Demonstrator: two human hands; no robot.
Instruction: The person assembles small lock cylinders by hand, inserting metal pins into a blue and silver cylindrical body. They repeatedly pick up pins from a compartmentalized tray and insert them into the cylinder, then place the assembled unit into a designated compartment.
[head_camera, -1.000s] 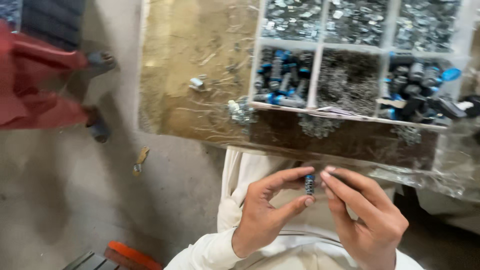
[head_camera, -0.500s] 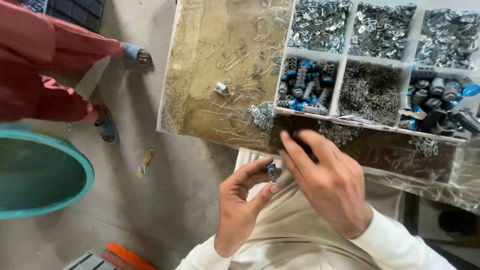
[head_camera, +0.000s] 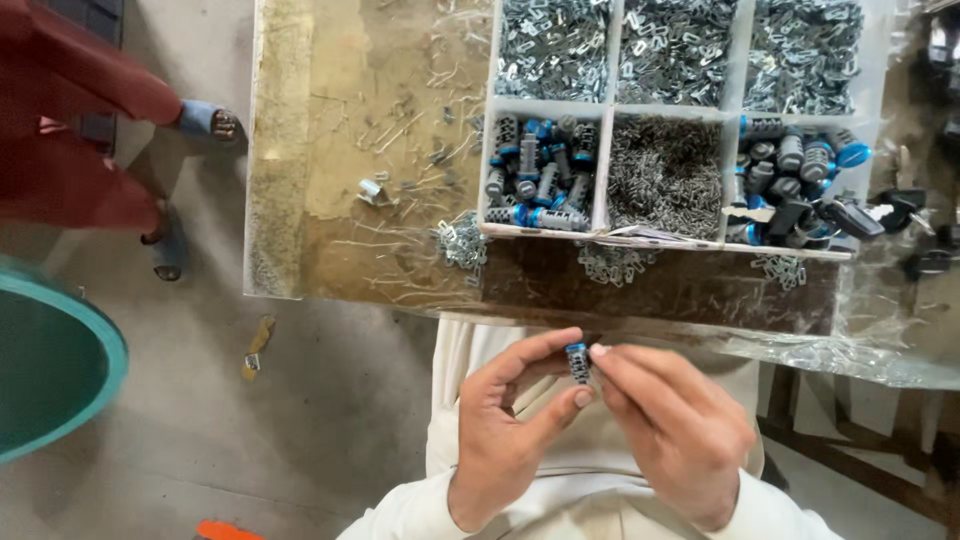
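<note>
My left hand (head_camera: 505, 420) pinches a small grey cylindrical part with a blue cap (head_camera: 578, 362) between thumb and forefinger, just below the table's near edge. My right hand (head_camera: 672, 425) meets it from the right, its fingertips touching the top of the same part. Above them a white divided tray (head_camera: 604, 168) stands on the worn table (head_camera: 350, 150). One compartment holds more blue-capped cylinders (head_camera: 538, 172), another holds small dark metal springs (head_camera: 665, 175), and the upper ones hold silvery metal clips (head_camera: 555, 48).
Another person in red clothing and sandals (head_camera: 190, 120) stands at the upper left. A teal round tub (head_camera: 50, 360) lies at the left on the concrete floor. Loose clips (head_camera: 460, 245) and dark key-like parts (head_camera: 880, 215) lie on the table.
The view has shifted, so the tray and table sit farther right and up. Both hands have stayed together on the small part, with my right fingers now at its top.
</note>
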